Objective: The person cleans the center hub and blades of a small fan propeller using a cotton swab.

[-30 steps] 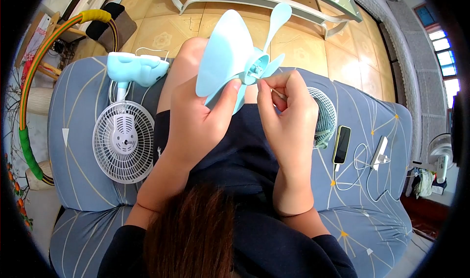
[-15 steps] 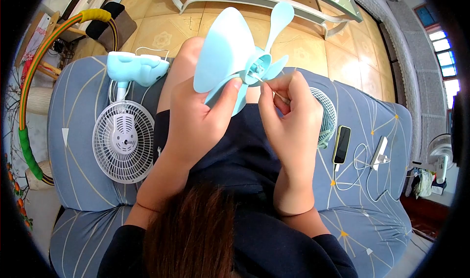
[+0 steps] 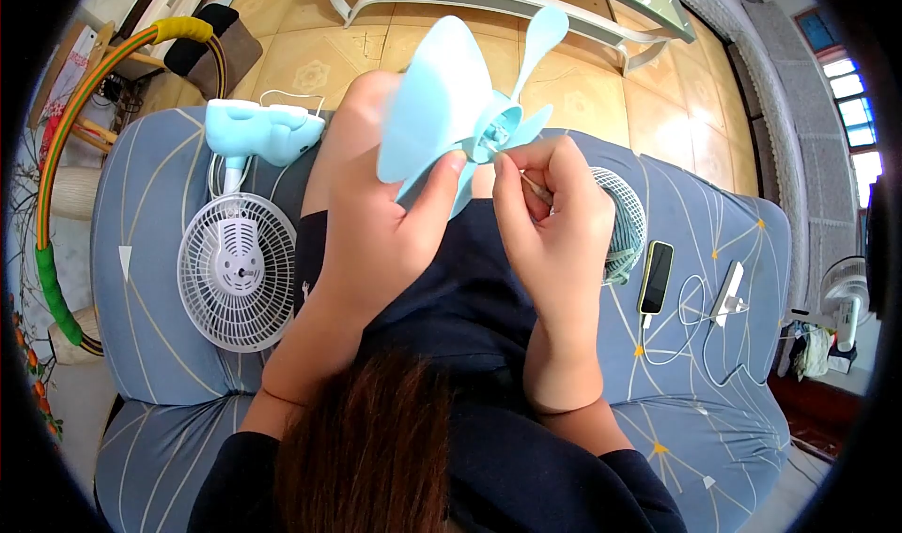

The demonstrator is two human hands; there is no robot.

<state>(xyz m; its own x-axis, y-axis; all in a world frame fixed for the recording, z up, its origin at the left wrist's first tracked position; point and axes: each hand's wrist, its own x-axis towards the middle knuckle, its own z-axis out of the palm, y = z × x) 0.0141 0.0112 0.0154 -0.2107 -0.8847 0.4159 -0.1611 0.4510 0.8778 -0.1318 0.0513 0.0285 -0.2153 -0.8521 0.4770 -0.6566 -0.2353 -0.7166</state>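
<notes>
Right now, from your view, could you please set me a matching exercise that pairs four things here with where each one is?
Things:
1. fan propeller
2. thin stick
3. phone
4. white fan grille

Places:
A. on the sofa, at the person's right, cable attached
B. held in the left hand
C. on the sofa, at the person's left
D. pinched in the right hand

Pairs: 1-B, 2-D, 3-A, 4-C
</notes>
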